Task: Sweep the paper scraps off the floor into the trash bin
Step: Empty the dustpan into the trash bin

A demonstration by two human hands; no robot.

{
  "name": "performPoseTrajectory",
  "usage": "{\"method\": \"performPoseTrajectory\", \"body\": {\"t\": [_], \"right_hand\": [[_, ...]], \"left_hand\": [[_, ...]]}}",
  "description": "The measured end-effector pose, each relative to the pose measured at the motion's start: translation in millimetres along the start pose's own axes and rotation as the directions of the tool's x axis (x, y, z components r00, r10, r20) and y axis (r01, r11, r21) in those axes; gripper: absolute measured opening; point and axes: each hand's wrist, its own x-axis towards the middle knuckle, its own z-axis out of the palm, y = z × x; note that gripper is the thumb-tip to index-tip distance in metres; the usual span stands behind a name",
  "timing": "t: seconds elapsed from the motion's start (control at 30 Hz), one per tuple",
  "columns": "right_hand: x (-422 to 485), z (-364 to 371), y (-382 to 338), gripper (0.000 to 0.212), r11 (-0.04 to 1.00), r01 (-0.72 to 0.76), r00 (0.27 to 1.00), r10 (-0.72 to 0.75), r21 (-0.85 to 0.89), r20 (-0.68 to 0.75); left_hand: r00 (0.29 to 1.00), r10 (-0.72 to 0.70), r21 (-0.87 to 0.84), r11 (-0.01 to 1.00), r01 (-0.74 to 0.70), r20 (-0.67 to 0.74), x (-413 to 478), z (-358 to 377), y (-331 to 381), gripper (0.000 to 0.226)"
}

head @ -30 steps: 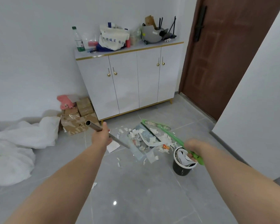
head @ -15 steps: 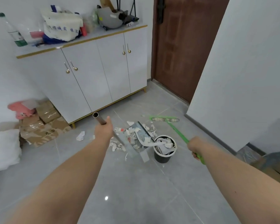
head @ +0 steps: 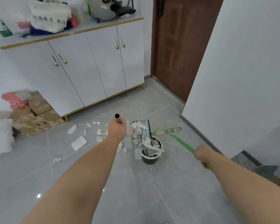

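My left hand grips the metal tube handle of a grey dustpan, which is tipped steeply over the small black trash bin. White paper scraps fill the pan and spill into the bin. My right hand holds the green broom handle; the broom head rests on the floor behind the bin. Several loose paper scraps lie on the grey tiles to the left of the pan, and one larger sheet lies nearer to me.
A white cabinet stands against the back wall with clutter on top. Cardboard boxes and a white bundle sit at left. A brown door and a white wall corner close off the right.
The dustpan has swung up from the floor pile and tilted over the bin, with scraps falling in. The broom head has moved behind the bin. The view has shifted left and closer.
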Motion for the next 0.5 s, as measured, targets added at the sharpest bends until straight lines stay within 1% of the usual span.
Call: {"method": "performPoseTrajectory", "body": {"t": [0.13, 0.2, 0.27, 0.37, 0.4, 0.5], "right_hand": [[19.5, -28.4, 13.6, 0.020, 0.994, 0.057, 0.997, -0.061, -0.095, -0.038], [26.0, -33.3, 15.3, 0.023, 0.986, 0.095, 0.994, -0.102, -0.135, -0.045], [26.3, -31.8, 12.2, 0.021, 0.973, 0.137, 0.988, -0.147, -0.184, -0.040], [29.6, -20.1, 9.1, 0.023, 0.939, 0.199, 0.978, -0.209, -0.280, -0.006], [30.8, -15.5, 8.1, 0.025, 0.925, 0.218, 0.974, -0.228, -0.312, 0.004], [37.0, -3.9, 10.2, 0.029, 0.881, 0.237, 0.966, -0.260, -0.410, 0.000]], "left_hand": [[0.996, 0.070, 0.088, 0.993, -0.075, 0.055, -13.1, 33.1, -2.8, 0.036], [0.995, 0.083, 0.130, 0.987, -0.091, 0.060, -16.4, 44.6, -1.8, 0.030], [0.991, 0.115, 0.169, 0.978, -0.124, 0.065, -18.2, 51.6, 1.7, 0.026], [0.973, 0.180, 0.239, 0.948, -0.211, 0.145, -27.0, 65.6, 4.0, 0.025], [0.966, 0.194, 0.258, 0.937, -0.234, 0.171, -30.5, 69.6, 4.0, 0.027], [0.960, 0.220, 0.313, 0.912, -0.266, 0.175, -37.0, 78.1, 2.4, 0.033]]}}
